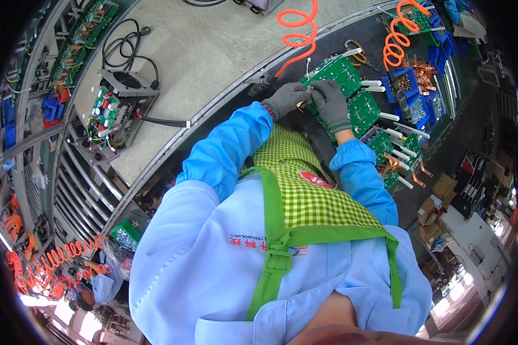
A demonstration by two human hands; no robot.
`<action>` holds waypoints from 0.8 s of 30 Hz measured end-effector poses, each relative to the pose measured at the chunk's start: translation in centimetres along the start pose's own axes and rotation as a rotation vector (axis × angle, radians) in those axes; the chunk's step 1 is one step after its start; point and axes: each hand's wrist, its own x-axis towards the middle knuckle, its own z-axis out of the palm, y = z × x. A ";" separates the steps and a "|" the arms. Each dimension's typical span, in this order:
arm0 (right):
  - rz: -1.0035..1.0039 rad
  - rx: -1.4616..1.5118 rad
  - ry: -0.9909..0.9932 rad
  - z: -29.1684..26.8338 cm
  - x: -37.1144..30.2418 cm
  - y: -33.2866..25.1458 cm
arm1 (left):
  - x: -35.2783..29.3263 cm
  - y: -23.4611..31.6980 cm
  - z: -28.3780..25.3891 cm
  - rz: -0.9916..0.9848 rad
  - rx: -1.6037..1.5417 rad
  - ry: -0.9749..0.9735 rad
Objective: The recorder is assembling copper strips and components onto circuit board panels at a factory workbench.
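My left hand (288, 99), in a grey glove, is closed with its fingertips pinched together at the near-left edge of a green circuit board (341, 73). A small copper-coloured piece (300, 105) shows at those fingertips, too small to name. My right hand (330, 104), also gloved in grey, meets the left one there with its fingers bent down and pressed together. What lies between its fingers is hidden. Under and beside the right wrist lies a second green circuit board (364, 114) with white bars along its right side.
Blue bins (406, 83) of small metal parts and a heap of copper pieces (425, 75) stand to the right. Orange coiled hoses (296, 39) hang over the bench. More boards with copper strips (388, 152) lie near my right sleeve. Left, a metal-framed unit (118, 103) has black cables.
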 end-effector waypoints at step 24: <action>-0.012 -0.190 0.198 0.4 -2.1 -0.9 | 0.2 -1.3 -0.8 0.410 0.512 0.009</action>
